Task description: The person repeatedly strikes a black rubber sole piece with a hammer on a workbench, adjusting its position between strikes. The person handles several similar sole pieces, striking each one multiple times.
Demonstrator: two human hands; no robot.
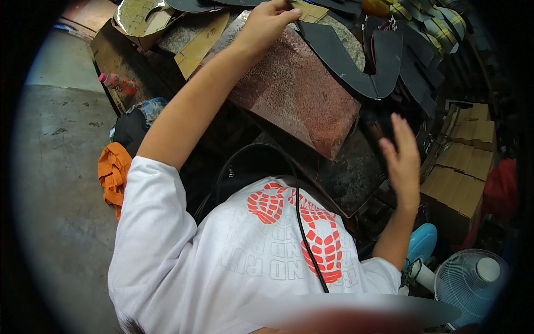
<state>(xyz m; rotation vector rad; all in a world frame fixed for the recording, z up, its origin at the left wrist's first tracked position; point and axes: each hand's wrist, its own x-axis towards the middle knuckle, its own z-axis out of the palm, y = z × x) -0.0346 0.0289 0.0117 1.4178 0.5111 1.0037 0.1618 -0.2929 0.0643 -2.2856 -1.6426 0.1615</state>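
My left hand (268, 25) reaches to the far side of the work surface, its fingers pinched at the left end of a black, U-shaped shoe upper piece (334, 53). The piece has a stitched edge and small pale marks. Its curved end hangs past the right edge of a worn reddish-brown slab (300, 92). My right hand (403, 158) is held up off the slab's right side, apart from the piece, fingers stretched out and holding nothing.
More black pieces (417, 72) lie at the far right, near yellow-and-black bundles (436, 25). Yellowish templates (203, 44) rest behind my left arm. Cardboard boxes (456, 161) and a fan (470, 286) stand to the right. A pink-capped bottle (119, 83) and orange cloth (114, 172) are on the left.
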